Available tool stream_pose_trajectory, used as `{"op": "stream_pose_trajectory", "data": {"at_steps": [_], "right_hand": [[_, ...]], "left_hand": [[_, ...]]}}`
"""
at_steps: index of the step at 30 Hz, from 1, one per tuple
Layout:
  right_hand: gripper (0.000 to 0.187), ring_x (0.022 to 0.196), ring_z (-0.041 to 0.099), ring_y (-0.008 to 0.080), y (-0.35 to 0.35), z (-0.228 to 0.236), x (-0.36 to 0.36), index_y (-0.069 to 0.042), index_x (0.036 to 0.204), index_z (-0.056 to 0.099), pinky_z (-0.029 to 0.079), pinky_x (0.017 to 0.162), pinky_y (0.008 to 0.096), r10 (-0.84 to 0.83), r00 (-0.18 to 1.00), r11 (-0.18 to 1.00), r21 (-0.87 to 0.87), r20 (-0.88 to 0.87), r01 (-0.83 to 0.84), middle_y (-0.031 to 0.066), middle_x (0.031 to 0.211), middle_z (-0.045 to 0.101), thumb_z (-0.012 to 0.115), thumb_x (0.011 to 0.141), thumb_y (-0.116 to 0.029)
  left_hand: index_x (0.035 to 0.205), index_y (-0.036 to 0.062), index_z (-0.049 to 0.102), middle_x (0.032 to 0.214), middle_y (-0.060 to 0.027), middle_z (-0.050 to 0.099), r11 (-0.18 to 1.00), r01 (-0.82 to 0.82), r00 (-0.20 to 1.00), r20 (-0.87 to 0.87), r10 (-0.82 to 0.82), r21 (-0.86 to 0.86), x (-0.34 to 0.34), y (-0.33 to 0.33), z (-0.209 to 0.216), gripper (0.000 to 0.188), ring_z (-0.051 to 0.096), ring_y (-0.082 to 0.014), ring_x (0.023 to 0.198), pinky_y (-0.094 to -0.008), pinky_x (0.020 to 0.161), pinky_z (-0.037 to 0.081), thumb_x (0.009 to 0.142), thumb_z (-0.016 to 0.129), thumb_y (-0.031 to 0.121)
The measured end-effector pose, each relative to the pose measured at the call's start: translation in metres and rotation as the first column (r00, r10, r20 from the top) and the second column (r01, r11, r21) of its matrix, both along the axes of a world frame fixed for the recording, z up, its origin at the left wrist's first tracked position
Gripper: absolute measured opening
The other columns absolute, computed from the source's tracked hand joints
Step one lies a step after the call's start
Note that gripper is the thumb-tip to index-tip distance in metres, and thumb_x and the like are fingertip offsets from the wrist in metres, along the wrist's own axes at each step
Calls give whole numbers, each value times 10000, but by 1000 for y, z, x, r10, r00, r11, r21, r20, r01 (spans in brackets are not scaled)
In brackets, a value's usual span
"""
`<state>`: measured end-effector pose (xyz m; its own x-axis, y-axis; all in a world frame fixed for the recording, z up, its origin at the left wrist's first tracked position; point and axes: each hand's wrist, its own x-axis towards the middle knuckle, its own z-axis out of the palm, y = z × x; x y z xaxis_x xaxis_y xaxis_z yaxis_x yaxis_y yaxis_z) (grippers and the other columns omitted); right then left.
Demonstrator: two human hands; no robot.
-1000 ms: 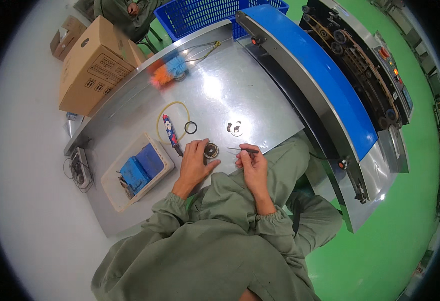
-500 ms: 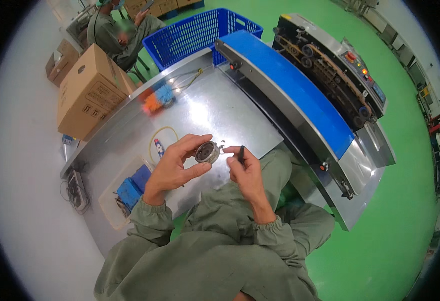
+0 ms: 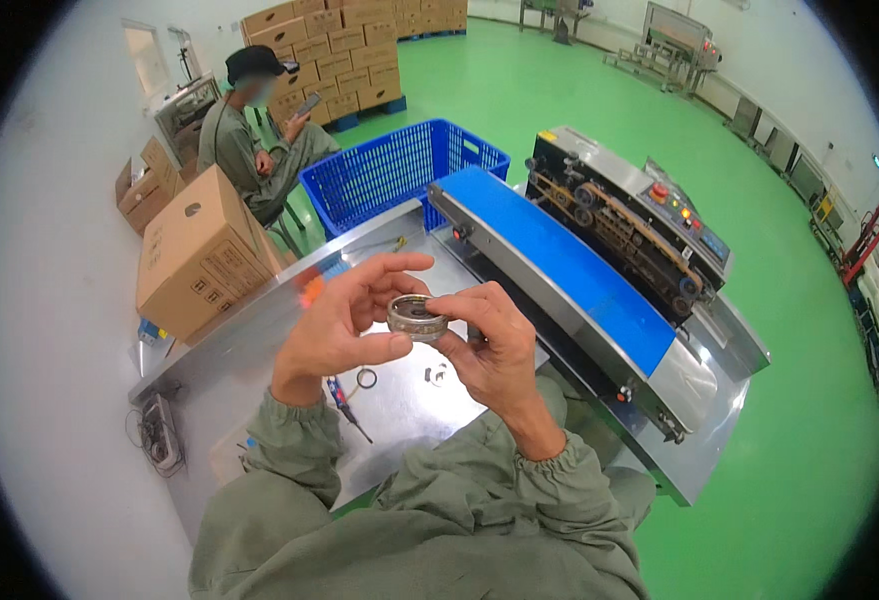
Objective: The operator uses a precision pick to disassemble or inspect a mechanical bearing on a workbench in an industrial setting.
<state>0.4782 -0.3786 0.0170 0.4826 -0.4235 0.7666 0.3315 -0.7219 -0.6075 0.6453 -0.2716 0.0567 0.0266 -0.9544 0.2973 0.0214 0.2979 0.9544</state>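
A round metal part (image 3: 416,328), a short cylinder with a shiny rim and dark inside, is held between my hands above the steel table (image 3: 409,440). My left hand (image 3: 334,335) grips its left side with the thumb and curled fingers, its index finger stretched out above. My right hand (image 3: 496,345) pinches the part from the right, index fingertip at the top rim and thumb low. Something small and dark shows in my right palm, mostly hidden. On the table below lie a screwdriver (image 3: 343,400) with a blue and red handle, a black ring (image 3: 366,378) and small dark bits (image 3: 436,376).
A blue conveyor belt (image 3: 559,265) with a roller machine (image 3: 619,220) runs along the right. Beyond the table stands a blue crate (image 3: 369,185). At left are a cardboard box (image 3: 194,260) and a power strip (image 3: 162,435). A seated person (image 3: 259,160) holds a phone.
My view has tipped up, showing more of the far room. My right hand has come over to the round part and now grips it, and the part has turned its rim upward.
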Motion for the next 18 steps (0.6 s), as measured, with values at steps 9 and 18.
{"op": "stream_pose_trajectory", "data": {"at_steps": [9, 18], "right_hand": [[266, 630, 433, 42, -8, 8, 4, -87, 1030, 687, 305, 484, 190, 41, 995, 990, 130, 95, -53, 9, 892, 633, 783, 781, -88], [306, 621, 480, 51, -11, 19, -3, -99, 1056, 696, 306, 452, 201, 17, 989, 998, 53, 147, -25, 25, 910, 663, 768, 767, -31]], "left_hand": [[1313, -49, 475, 1222, -109, 567, 945, -254, 964, -133, 230, -205, -32, -1, -27, 511, 569, -154, 1118, -322, 965, 485, 833, 651, -50], [1297, -50, 499, 1176, -124, 592, 906, -342, 938, -140, 316, -250, -48, -3, -16, 510, 601, -168, 1027, -314, 833, 533, 828, 668, 59]]}}
